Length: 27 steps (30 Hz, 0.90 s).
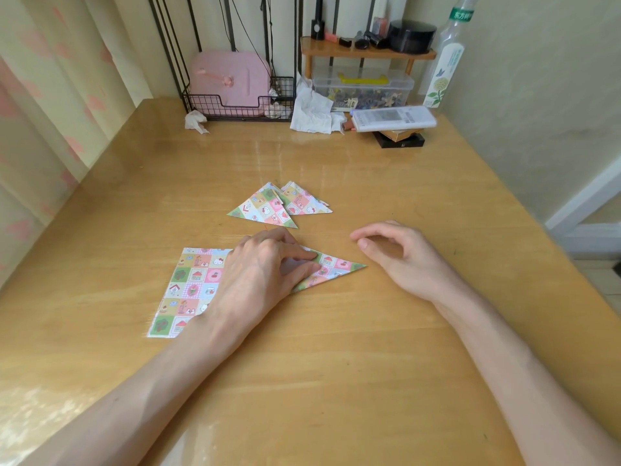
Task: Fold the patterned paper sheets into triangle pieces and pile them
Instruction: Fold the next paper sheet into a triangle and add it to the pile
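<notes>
A flat patterned paper sheet (191, 284) lies on the wooden table (336, 348) at centre left. A folded patterned triangle (332, 269) lies to its right, its tip pointing right. My left hand (262, 274) rests over both, its fingers pressing down on the triangle. My right hand (400, 253) hovers just right of the triangle's tip, fingers loosely curled, holding nothing. Farther back, a small pile of folded triangles (280, 206) lies on the table, overlapping one another.
At the back stand a black wire basket (235, 105) with a pink case, crumpled tissues (312, 109), a clear plastic box (363, 87), a remote (393, 118) on small boxes, a wooden shelf (366, 53) and a tall bottle (443, 62). A curtain hangs at left.
</notes>
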Each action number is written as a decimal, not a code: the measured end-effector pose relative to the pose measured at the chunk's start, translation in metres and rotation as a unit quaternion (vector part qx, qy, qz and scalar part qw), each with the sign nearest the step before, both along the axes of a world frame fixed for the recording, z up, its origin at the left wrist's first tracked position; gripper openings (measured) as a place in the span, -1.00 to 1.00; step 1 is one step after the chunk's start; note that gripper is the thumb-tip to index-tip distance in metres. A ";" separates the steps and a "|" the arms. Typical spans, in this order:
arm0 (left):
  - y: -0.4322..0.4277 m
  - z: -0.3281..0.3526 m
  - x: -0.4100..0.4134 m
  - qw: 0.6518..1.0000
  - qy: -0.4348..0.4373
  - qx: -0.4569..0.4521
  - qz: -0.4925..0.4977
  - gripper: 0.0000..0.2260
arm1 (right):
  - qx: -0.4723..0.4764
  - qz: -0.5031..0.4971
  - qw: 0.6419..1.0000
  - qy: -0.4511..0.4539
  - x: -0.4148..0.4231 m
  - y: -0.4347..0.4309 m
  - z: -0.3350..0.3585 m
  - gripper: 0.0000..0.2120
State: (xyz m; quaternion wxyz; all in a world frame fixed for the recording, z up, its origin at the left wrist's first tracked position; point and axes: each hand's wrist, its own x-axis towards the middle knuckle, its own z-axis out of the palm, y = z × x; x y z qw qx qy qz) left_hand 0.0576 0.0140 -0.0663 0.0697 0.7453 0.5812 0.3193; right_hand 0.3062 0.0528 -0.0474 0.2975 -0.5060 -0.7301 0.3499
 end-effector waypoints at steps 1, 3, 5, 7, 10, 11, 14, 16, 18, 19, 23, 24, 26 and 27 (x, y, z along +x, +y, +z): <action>0.000 0.000 0.000 1.000 0.000 -0.001 0.001 -0.80 | 0.007 -0.001 1.000 -0.009 -0.002 0.000 -0.001 -0.88; 0.000 0.001 0.001 1.000 0.001 -0.004 0.002 -0.79 | 0.024 -0.008 0.999 -0.038 -0.005 -0.002 -0.003 -0.88; 0.000 0.001 0.001 1.000 0.002 -0.004 0.003 -0.79 | 0.037 -0.016 0.997 -0.072 -0.008 -0.004 -0.003 -0.83; -0.001 0.000 0.001 1.000 0.001 -0.005 0.003 -0.79 | 0.048 -0.022 0.994 -0.096 -0.010 -0.007 -0.002 -0.77; -0.001 0.000 0.000 1.000 -0.002 -0.006 -0.001 -0.78 | 0.054 -0.033 0.992 -0.106 -0.012 -0.008 -0.001 -0.74; -0.001 0.000 0.000 1.000 -0.003 -0.005 -0.001 -0.77 | 0.055 -0.037 0.992 -0.110 -0.013 -0.008 -0.001 -0.74; 0.000 -0.001 0.000 1.000 -0.005 -0.008 0.002 -0.78 | 0.056 -0.042 0.989 -0.133 -0.017 -0.010 -0.002 -0.77; 0.001 -0.002 0.000 1.000 -0.004 -0.004 0.002 -0.79 | 0.053 -0.039 0.987 -0.147 -0.019 -0.011 -0.002 -0.78; 0.001 -0.002 0.000 1.000 -0.001 0.001 0.001 -0.79 | 0.045 -0.034 0.988 -0.147 -0.018 -0.010 -0.001 -0.79; 0.000 -0.001 0.000 1.000 -0.001 0.001 0.000 -0.79 | 0.041 -0.032 0.989 -0.139 -0.017 -0.010 -0.001 -0.79; 0.001 -0.001 0.000 1.000 -0.005 0.000 -0.001 -0.80 | 0.040 -0.042 0.990 -0.132 -0.019 -0.010 -0.001 -0.75; 0.001 -0.001 0.000 1.000 -0.004 -0.002 -0.001 -0.80 | 0.044 -0.046 0.988 -0.141 -0.020 -0.010 -0.002 -0.74; 0.001 -0.001 0.000 1.000 -0.002 0.000 0.000 -0.79 | 0.048 -0.052 0.986 -0.149 -0.022 -0.010 -0.003 -0.74; 0.001 -0.001 0.000 1.000 0.001 0.000 0.001 -0.78 | 0.049 -0.054 0.986 -0.153 -0.024 -0.010 -0.004 -0.75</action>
